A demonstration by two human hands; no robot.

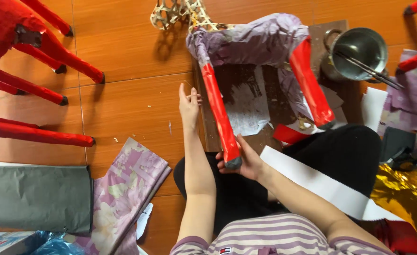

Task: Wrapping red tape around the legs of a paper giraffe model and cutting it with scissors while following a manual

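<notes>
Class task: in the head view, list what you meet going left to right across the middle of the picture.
Red paper-covered legs → left hand → red leg held by right hand → second red leg → metal pot

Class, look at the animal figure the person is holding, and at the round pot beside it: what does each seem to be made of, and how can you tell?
Animal figure: seemingly a woven cane or bamboo frame, bare lattice showing at the top, covered in crinkled purple paper, with glossy red paper on the legs. Right hand grips the near leg; left hand rests beside it. Pot: likely metal, grey with a dull shine.
</notes>
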